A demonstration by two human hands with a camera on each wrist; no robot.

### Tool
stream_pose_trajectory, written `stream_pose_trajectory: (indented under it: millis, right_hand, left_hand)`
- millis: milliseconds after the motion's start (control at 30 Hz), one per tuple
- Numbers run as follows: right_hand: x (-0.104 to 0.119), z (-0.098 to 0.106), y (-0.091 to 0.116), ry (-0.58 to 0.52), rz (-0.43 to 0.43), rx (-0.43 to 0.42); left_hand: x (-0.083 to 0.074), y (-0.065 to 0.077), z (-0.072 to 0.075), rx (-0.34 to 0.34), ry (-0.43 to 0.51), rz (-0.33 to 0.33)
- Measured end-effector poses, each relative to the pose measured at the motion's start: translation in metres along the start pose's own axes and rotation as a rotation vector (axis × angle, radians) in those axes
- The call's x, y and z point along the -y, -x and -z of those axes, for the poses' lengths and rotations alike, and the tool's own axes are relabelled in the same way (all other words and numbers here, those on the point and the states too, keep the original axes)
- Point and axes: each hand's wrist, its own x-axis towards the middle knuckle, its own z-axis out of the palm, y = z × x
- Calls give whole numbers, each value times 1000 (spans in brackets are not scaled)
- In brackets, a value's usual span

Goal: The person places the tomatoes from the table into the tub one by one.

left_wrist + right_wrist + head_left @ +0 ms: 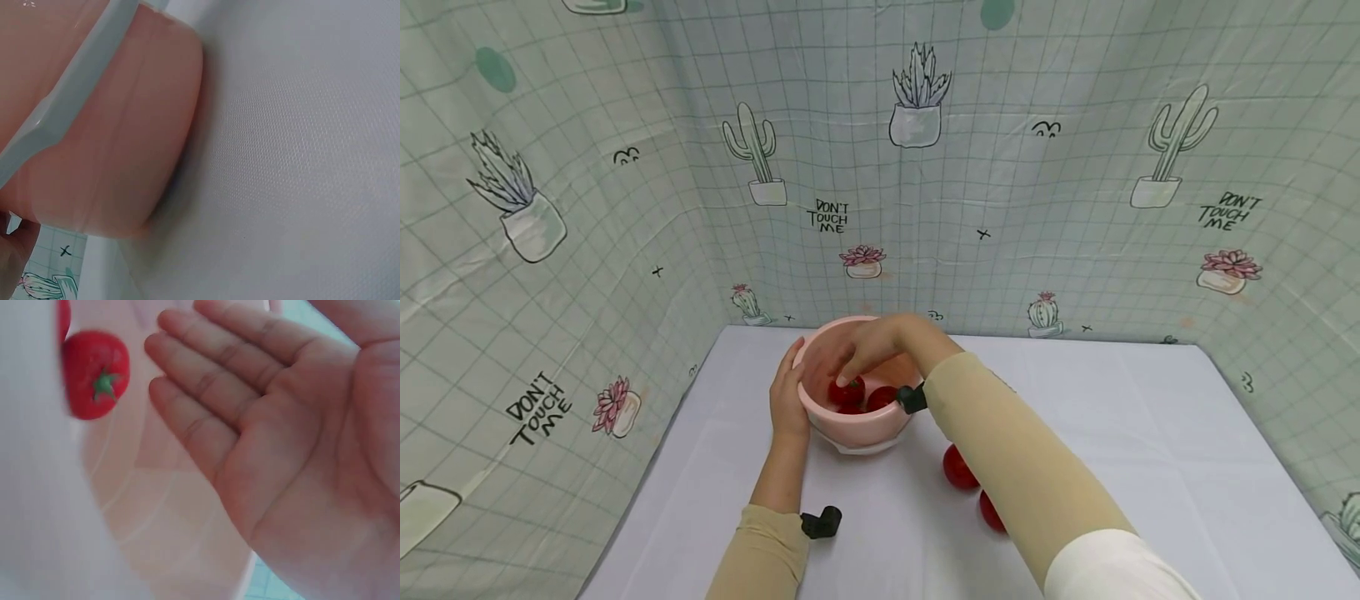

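Note:
A pink bucket (857,429) with a white handle (81,81) stands on the table, and red tomatoes with green tops lie inside it. My left hand (787,400) holds the bucket's left side at the rim. Inside the bucket's mouth is my right hand (874,343), over a tomato (847,392). The right wrist view shows this hand's palm with fingers extended, and a tomato (100,375) apart from the fingertips. Another tomato (882,397) lies near the bucket's front wall. The left hand's fingertips are partly hidden.
Two more tomatoes lie on the white tabletop (1075,400) beside my right forearm: one tomato (958,468) close to the bucket, the other tomato (991,512) partly behind the sleeve. A patterned cloth (970,192) rises behind and along both sides.

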Motion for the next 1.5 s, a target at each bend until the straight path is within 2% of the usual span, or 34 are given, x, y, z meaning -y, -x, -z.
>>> stream_pose_trajectory:
  millis: [167,367,500,633,1000,1167,1300,1500]
  right_hand:
    - [0,2,8,6,59,-9]
    - [-7,5,29,-62,28,-57]
    - [-19,1,46,-60,64,-131]
    - [-36,-9,71,-102,71,-264]
    - [-89,-63,142,-359,171,-640]
    - [-116,-95,162,-409,149,-777]
    - [-134,-120,169,-427,101,-840]
    - [-157,-150,166,-486,70,-866]
  left_hand:
    - [0,1,-1,7,11,0]
    - [0,2,-1,7,11,8]
    - [-1,4,-1,3,0,28]
    - [-2,5,-2,6,-4,39]
    - [-5,6,-2,-2,-12,59]
    - [-5,6,-1,3,-3,53]
    - [-4,6,-2,11,2,39]
    - [-2,7,-4,9,24,26]
